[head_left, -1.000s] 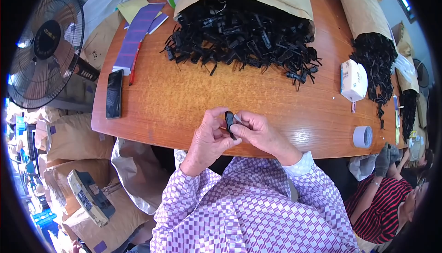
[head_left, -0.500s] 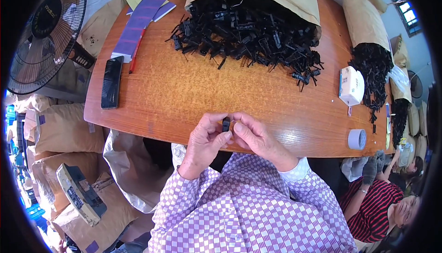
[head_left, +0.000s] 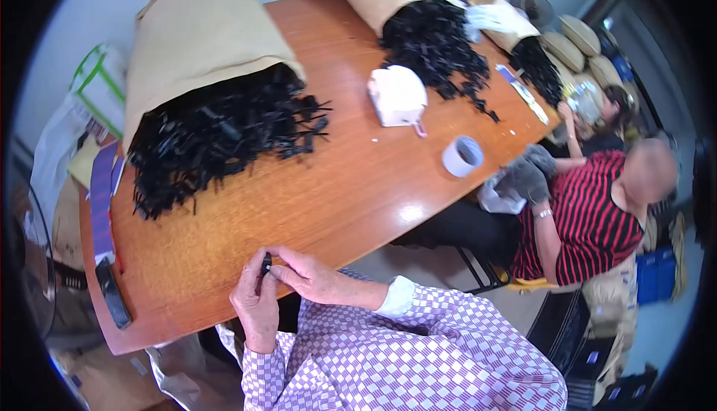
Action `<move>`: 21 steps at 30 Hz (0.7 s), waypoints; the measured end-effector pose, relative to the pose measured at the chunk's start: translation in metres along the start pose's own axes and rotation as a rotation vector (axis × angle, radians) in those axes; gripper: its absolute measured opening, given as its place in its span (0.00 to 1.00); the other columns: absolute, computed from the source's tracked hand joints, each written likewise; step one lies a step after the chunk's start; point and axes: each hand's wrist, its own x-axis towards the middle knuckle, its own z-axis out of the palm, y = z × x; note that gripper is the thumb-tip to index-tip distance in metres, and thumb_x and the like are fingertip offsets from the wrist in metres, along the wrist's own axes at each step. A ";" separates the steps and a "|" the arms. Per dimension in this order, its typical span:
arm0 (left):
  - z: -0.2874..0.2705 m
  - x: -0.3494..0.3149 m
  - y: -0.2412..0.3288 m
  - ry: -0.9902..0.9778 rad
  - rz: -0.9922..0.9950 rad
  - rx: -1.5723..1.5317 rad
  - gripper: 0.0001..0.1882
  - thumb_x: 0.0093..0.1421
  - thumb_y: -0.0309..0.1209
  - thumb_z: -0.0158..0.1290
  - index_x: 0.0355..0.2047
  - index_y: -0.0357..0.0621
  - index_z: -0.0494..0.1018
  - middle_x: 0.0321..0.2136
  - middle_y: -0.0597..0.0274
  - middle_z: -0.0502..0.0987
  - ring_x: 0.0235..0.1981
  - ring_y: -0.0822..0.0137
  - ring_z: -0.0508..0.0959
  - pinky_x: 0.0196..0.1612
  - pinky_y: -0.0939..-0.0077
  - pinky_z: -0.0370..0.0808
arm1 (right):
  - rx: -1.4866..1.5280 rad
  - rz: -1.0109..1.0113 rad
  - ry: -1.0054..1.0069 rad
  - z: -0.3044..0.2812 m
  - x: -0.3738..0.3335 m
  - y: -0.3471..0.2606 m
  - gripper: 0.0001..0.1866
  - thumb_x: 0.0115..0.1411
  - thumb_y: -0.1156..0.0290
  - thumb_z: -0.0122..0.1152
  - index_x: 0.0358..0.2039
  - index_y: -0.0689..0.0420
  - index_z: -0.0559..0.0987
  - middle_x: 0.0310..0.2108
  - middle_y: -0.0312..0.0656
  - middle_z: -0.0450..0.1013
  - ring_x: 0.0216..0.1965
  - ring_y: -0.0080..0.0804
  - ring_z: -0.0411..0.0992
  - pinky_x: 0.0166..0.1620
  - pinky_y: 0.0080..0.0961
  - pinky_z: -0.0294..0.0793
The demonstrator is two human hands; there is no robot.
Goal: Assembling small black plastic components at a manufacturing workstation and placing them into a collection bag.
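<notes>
Close to the table's near edge, my left hand (head_left: 256,303) is closed on a small black plastic part (head_left: 266,263), pinched between thumb and fingers. My right hand (head_left: 308,275) meets it from the right, its thumb and fingertips closed about the same part. Fine detail of the part is covered by the fingers. Beyond my hands, a heap of similar black plastic parts (head_left: 224,138) spills from a large brown paper sack (head_left: 213,34) lying on the wooden table (head_left: 321,187).
A tissue pack (head_left: 397,97) and a roll of tape (head_left: 462,156) stand to the right. Two further sacks spill black parts (head_left: 433,45) at the far right. A phone (head_left: 113,295) and purple strips (head_left: 101,213) lie left. A person in a striped top (head_left: 582,209) sits near the right edge.
My view has swung to the right, bringing the seated person and far sacks further in. Both hands still hold the small black part together.
</notes>
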 end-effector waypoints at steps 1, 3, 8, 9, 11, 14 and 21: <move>0.007 -0.002 0.001 0.001 0.046 0.037 0.19 0.55 0.14 0.50 0.48 0.36 0.73 0.41 0.57 0.78 0.40 0.71 0.77 0.44 0.77 0.74 | -0.003 -0.007 0.029 -0.003 -0.006 -0.001 0.19 0.66 0.71 0.47 0.56 0.64 0.65 0.44 0.51 0.72 0.47 0.35 0.72 0.48 0.27 0.71; 0.020 -0.006 0.006 -0.015 0.103 0.068 0.19 0.55 0.14 0.50 0.48 0.36 0.73 0.40 0.56 0.78 0.40 0.70 0.77 0.43 0.76 0.74 | 0.084 -0.065 0.127 -0.009 -0.018 -0.005 0.19 0.65 0.69 0.48 0.54 0.63 0.65 0.41 0.53 0.74 0.42 0.42 0.75 0.43 0.33 0.72; 0.043 -0.021 0.035 0.003 0.410 0.370 0.18 0.55 0.15 0.47 0.46 0.35 0.73 0.39 0.47 0.77 0.41 0.55 0.79 0.44 0.69 0.75 | 0.169 -0.047 0.182 -0.017 -0.037 -0.006 0.21 0.66 0.68 0.48 0.56 0.64 0.64 0.41 0.50 0.74 0.42 0.36 0.74 0.44 0.29 0.73; 0.044 -0.022 0.033 0.009 0.416 0.382 0.18 0.55 0.15 0.46 0.46 0.35 0.73 0.39 0.45 0.77 0.41 0.52 0.79 0.44 0.67 0.75 | 0.262 -0.030 0.177 -0.016 -0.040 -0.008 0.20 0.66 0.68 0.47 0.56 0.64 0.65 0.41 0.47 0.73 0.41 0.33 0.74 0.43 0.27 0.73; 0.045 -0.021 0.030 -0.014 0.443 0.417 0.16 0.58 0.17 0.46 0.47 0.33 0.72 0.39 0.51 0.78 0.40 0.62 0.79 0.43 0.73 0.74 | 0.418 0.016 0.150 -0.015 -0.041 -0.011 0.18 0.67 0.69 0.45 0.54 0.63 0.67 0.42 0.40 0.72 0.41 0.26 0.71 0.44 0.23 0.73; 0.054 -0.018 0.032 -0.095 0.528 0.477 0.16 0.57 0.16 0.47 0.47 0.32 0.71 0.37 0.52 0.78 0.39 0.66 0.79 0.42 0.74 0.74 | 0.595 -0.135 0.250 -0.009 -0.037 0.027 0.17 0.67 0.69 0.45 0.53 0.64 0.67 0.42 0.41 0.71 0.43 0.24 0.70 0.45 0.20 0.71; 0.068 -0.016 0.014 -0.189 0.216 -0.012 0.18 0.61 0.15 0.44 0.52 0.31 0.69 0.41 0.58 0.76 0.41 0.73 0.75 0.43 0.81 0.74 | 0.535 -0.092 0.246 -0.026 -0.047 0.017 0.17 0.67 0.67 0.46 0.52 0.64 0.68 0.38 0.40 0.72 0.41 0.25 0.69 0.44 0.21 0.71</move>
